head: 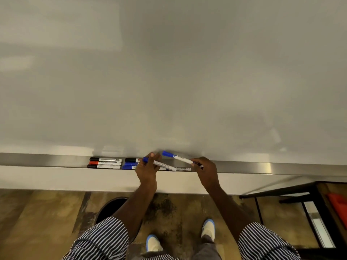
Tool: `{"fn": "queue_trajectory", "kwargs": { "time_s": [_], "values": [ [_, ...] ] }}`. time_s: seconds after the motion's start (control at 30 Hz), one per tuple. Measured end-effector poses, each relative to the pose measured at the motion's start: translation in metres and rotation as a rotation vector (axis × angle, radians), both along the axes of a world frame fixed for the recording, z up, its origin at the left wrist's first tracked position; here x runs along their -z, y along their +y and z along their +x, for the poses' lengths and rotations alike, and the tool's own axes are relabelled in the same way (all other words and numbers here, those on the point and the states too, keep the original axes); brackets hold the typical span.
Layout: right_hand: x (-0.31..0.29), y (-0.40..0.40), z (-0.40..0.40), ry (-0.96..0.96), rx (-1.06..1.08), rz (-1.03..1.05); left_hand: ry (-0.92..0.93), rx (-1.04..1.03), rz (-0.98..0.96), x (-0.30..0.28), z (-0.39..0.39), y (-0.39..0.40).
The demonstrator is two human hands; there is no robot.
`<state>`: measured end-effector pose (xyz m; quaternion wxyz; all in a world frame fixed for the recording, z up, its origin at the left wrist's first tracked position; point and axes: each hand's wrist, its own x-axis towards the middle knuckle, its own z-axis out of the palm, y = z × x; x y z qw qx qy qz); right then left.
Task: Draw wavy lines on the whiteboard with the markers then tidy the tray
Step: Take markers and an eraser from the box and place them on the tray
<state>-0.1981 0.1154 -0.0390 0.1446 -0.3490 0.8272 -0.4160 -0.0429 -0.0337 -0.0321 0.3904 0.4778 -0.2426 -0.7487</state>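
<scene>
The whiteboard [169,81] fills the upper view and shows no drawn lines. Its metal tray [262,167] runs along the bottom edge. My left hand [147,170] grips a blue-capped marker [163,164] over the tray, cap pointing left. My right hand [206,170] holds a second blue-capped marker [177,157] tilted up, cap near the board. On the tray's left lie two black markers [105,159] and a red marker [105,163]. Beside them lie a black-capped marker [132,160] and two blue ones [130,164]. Another marker [183,169] rests between my hands.
A dark-framed table [317,203] with an orange object [338,205] stands at the lower right. A black round bin [112,207] sits on the worn floor below my left arm. My shoes [208,228] stand close to the wall.
</scene>
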Motion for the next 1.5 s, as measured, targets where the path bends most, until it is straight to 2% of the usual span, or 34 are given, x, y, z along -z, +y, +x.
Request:
{"fn": "queue_trajectory", "kwargs": {
  "time_s": [0.13,0.37,0.83,1.07,1.13,1.33,1.5],
  "values": [
    [0.012,0.018,-0.019,0.046,0.035,0.145,0.041,-0.081,0.028,-0.002,0.013,-0.012],
    [0.019,0.003,-0.020,0.121,-0.064,0.315,0.127,-0.135,0.029,-0.017,0.026,-0.029],
    [0.027,-0.022,-0.013,0.186,-0.193,0.404,0.113,-0.190,0.018,-0.023,0.035,-0.038],
    [0.022,-0.020,-0.009,0.154,-0.165,0.311,0.100,-0.138,0.037,-0.020,0.022,-0.031],
    [0.014,-0.022,-0.003,0.081,-0.115,0.209,0.097,-0.123,0.053,-0.018,0.018,-0.027],
    [-0.004,-0.033,0.017,-0.311,-0.123,-0.089,0.054,-0.071,0.102,-0.016,-0.001,-0.011],
    [-0.005,-0.032,0.015,-0.326,-0.095,-0.107,0.099,-0.027,0.095,-0.017,-0.016,0.001]
  ]
}}
